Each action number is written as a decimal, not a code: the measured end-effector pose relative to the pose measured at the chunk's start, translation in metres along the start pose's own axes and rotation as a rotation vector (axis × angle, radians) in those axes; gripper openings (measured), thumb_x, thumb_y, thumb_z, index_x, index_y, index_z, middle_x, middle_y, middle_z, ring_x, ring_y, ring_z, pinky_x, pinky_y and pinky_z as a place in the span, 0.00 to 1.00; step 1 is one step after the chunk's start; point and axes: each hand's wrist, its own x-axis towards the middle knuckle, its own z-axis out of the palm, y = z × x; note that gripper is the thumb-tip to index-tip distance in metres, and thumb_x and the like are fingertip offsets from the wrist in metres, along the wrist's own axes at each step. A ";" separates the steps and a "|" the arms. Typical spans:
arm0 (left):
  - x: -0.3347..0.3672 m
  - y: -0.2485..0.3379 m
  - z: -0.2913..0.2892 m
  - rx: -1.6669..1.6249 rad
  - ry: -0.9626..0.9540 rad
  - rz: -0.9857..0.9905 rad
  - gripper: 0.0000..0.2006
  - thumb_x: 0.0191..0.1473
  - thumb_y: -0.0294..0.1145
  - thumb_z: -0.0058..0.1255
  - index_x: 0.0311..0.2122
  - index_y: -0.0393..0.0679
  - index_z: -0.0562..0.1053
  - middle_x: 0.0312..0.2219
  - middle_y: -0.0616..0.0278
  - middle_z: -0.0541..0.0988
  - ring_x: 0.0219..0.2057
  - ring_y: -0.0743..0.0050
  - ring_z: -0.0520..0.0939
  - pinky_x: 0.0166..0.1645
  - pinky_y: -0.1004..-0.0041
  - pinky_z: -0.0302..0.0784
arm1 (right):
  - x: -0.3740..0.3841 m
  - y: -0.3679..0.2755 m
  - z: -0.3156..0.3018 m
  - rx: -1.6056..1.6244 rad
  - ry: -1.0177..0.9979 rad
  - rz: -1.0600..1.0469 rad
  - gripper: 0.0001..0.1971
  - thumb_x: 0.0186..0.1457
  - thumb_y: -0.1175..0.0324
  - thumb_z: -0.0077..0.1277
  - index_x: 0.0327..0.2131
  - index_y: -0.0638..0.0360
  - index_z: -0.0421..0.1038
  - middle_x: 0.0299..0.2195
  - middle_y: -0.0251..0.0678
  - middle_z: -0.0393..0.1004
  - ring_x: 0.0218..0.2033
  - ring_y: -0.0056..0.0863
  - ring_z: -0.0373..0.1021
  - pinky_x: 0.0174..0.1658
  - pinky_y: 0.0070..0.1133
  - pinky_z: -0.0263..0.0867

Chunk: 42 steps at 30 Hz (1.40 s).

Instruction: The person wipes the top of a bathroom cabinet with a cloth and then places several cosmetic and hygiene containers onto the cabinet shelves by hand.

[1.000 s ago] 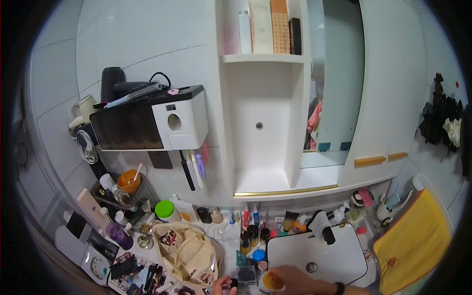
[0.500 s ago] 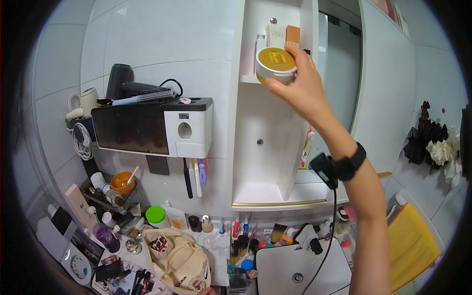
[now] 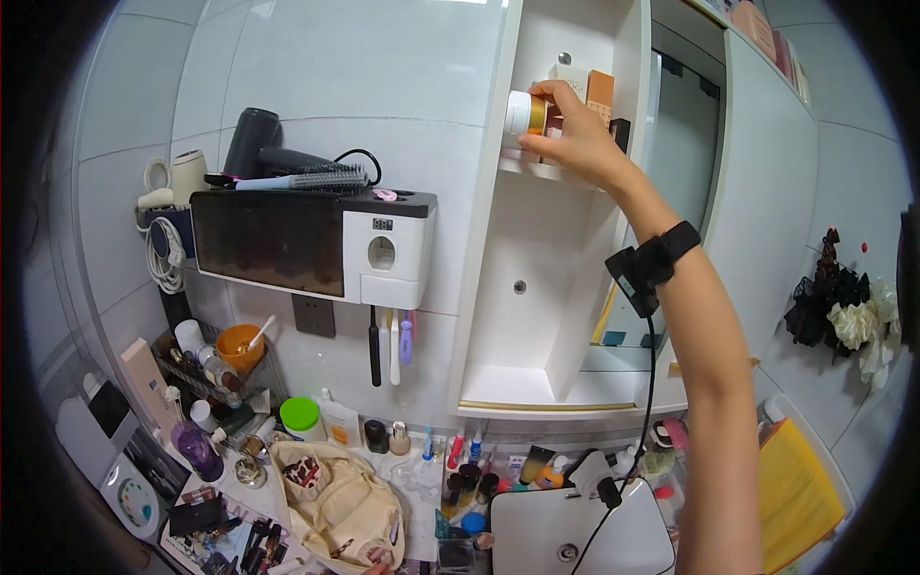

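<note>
A round white-and-gold jar [image 3: 522,113] is gripped between the thumb and fingers of my right hand [image 3: 580,134], tipped on its side at the upper compartment of the white wall cabinet [image 3: 494,220]. Behind my fingers stand an orange box [image 3: 600,93] and a pale box [image 3: 569,75], the pale one partly covered by the hand. A black band with a small device [image 3: 634,278] and cable is strapped on my right wrist. Of my left hand [image 3: 380,567] only a bit shows at the lower edge, by the cream cloth bag [image 3: 335,513]; its fingers are mostly hidden.
A wall-mounted toothbrush holder [image 3: 388,259] carries a hair dryer [image 3: 254,144] and a round brush [image 3: 311,180]. Below the cabinet, bottles crowd around the white sink [image 3: 537,537]. Makeup items [image 3: 254,546] lie left of the bag. A mirrored panel [image 3: 680,144] adjoins the cabinet's right side.
My right hand has turned the jar from gold lid facing me onto its side, and brought it to the upper compartment. The view has shifted slightly. My left hand stays at the lower edge.
</note>
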 end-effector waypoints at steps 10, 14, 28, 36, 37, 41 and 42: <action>0.010 -0.010 0.008 0.107 -0.032 0.152 0.21 0.50 0.27 0.49 0.50 0.38 0.62 0.42 0.55 0.68 0.37 0.68 0.71 0.37 0.76 0.69 | -0.003 0.004 -0.005 0.046 -0.264 0.085 0.33 0.44 0.67 0.56 0.53 0.55 0.53 0.42 0.39 0.66 0.36 0.27 0.65 0.42 0.23 0.61; 0.008 -0.006 0.007 0.107 0.000 0.169 0.21 0.50 0.27 0.49 0.50 0.39 0.62 0.41 0.54 0.69 0.36 0.69 0.72 0.37 0.76 0.69 | -0.003 0.007 -0.005 -0.181 -0.168 -0.013 0.34 0.42 0.64 0.57 0.53 0.56 0.54 0.42 0.41 0.66 0.36 0.28 0.66 0.42 0.23 0.61; 0.005 -0.005 0.007 0.094 0.051 0.170 0.21 0.49 0.26 0.51 0.49 0.38 0.63 0.40 0.53 0.69 0.35 0.66 0.72 0.34 0.75 0.71 | -0.008 0.014 0.006 0.355 0.207 0.315 0.33 0.34 0.56 0.60 0.41 0.71 0.63 0.33 0.42 0.70 0.32 0.27 0.70 0.36 0.19 0.67; 0.019 0.006 0.001 0.241 0.064 0.308 0.20 0.50 0.29 0.49 0.49 0.38 0.62 0.39 0.54 0.69 0.35 0.66 0.72 0.36 0.73 0.70 | -0.008 0.002 -0.002 0.857 0.009 0.542 0.28 0.43 0.57 0.53 0.46 0.62 0.59 0.41 0.41 0.64 0.41 0.27 0.64 0.46 0.22 0.61; 0.024 0.018 -0.008 0.170 -0.012 0.250 0.20 0.51 0.32 0.48 0.49 0.38 0.62 0.39 0.54 0.69 0.34 0.66 0.73 0.35 0.73 0.70 | -0.008 0.003 -0.001 0.857 0.009 0.543 0.28 0.43 0.57 0.53 0.46 0.62 0.59 0.41 0.41 0.64 0.41 0.27 0.64 0.46 0.22 0.61; 0.056 0.075 -0.046 0.271 0.055 0.467 0.20 0.51 0.32 0.48 0.49 0.38 0.62 0.40 0.51 0.69 0.38 0.64 0.72 0.37 0.71 0.70 | -0.002 -0.001 0.000 0.944 -0.002 0.552 0.31 0.41 0.54 0.53 0.48 0.58 0.57 0.43 0.41 0.61 0.43 0.30 0.62 0.46 0.25 0.57; 0.065 0.098 -0.059 0.355 0.014 0.565 0.20 0.51 0.29 0.48 0.49 0.37 0.62 0.40 0.51 0.69 0.39 0.63 0.72 0.38 0.71 0.69 | 0.000 -0.004 0.000 0.984 -0.054 0.538 0.31 0.41 0.53 0.53 0.48 0.56 0.57 0.43 0.41 0.61 0.42 0.30 0.61 0.46 0.26 0.55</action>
